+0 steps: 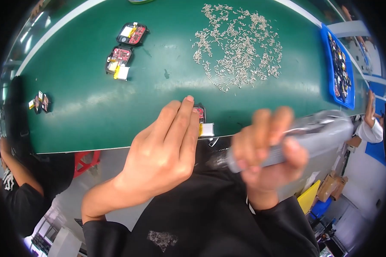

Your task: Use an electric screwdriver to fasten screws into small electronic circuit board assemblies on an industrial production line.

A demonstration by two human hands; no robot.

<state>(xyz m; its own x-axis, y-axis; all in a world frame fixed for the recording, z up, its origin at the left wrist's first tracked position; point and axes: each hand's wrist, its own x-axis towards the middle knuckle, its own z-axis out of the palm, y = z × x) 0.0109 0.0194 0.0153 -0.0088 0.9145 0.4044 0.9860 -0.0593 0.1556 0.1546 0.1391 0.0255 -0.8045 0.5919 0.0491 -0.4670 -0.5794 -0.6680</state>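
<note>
R hand [268, 172]: blurred; fingers wrapped round grey driver [319, 135], axis btwn 8 & 2 o'clock approx.
L hand [161, 152]: nearer unit; fingers straight, close tog., over its L side; thumb hidden, can't tell if pinching.
Open unit [201, 113]: nr table [90, 126] edge, 11–12 o'clock from driver tip, axis approx. 12–6.
Pins [244, 49]: 1 o'clock from unit.

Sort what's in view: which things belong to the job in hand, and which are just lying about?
Likely the job:
grey tool in right hand
red-board unit at left hand
perhaps scattered metal pieces
perhaps two similar open units

Apparently lying about:
yellow panel
cardboard boxes
</note>
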